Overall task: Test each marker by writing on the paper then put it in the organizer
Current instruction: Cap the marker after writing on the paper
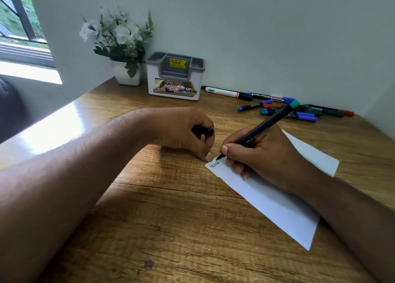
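A white sheet of paper point(273, 199) lies on the wooden desk at the right. My right hand point(263, 154) grips a black marker with a green end point(267, 124), its tip touching the paper's upper left corner beside some dark scribbles point(214, 164). My left hand point(183, 130) holds a black cap point(203, 130) in its curled fingers, and one fingertip presses the paper's corner. The grey and white organizer point(175, 77) stands at the back of the desk by the wall, with no marker showing in it.
Several markers point(295, 109) with blue, green and red caps lie in a loose pile at the back right. A white pot of white flowers point(126, 70) stands left of the organizer. A window point(19, 26) is at the far left. The wall closes the desk's back and right.
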`<action>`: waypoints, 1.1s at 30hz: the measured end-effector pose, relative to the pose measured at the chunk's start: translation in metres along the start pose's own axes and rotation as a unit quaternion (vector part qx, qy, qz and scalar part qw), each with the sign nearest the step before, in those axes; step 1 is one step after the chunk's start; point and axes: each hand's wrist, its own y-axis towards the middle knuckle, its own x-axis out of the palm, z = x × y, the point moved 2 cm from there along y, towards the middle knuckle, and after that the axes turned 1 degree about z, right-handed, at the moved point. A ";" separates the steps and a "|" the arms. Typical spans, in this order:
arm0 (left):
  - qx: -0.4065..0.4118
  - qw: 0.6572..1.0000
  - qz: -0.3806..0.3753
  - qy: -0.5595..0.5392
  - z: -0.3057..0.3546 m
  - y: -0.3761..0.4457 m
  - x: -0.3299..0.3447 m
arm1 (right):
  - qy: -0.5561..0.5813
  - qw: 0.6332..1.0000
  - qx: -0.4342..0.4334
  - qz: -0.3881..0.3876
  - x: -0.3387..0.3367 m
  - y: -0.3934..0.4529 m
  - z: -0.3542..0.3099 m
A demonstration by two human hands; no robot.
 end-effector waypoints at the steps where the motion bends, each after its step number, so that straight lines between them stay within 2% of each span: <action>1: 0.000 1.000 0.001 0.001 0.000 0.000 0.000 | 0.005 1.000 -0.002 0.000 0.000 0.000 0.000; 8: -0.007 1.000 0.014 -0.005 0.000 -0.004 0.000 | 0.140 0.984 -0.045 0.099 -0.012 0.005 -0.001; 12: -0.012 0.993 0.046 -0.111 0.006 -0.007 0.000 | 0.187 0.974 -0.056 0.118 -0.015 0.008 0.000; 16: 0.030 0.975 0.075 -0.206 0.010 -0.010 0.001 | 0.292 0.947 -0.025 0.128 -0.019 0.008 0.001; 22: 0.069 0.949 0.115 -0.287 0.006 -0.008 0.005 | 0.247 0.959 -0.037 0.135 -0.025 0.006 -0.001; 26: 0.072 0.929 0.118 -0.342 0.003 -0.006 0.006 | 0.259 0.953 -0.055 0.143 -0.029 0.007 0.001; 31: 0.076 0.927 0.093 -0.354 0.009 -0.002 0.014 | 0.241 0.961 -0.044 0.126 -0.024 0.009 0.006; 33: 0.082 0.911 0.090 -0.393 0.016 0.001 0.019 | 0.230 0.966 -0.036 0.110 -0.019 0.011 0.006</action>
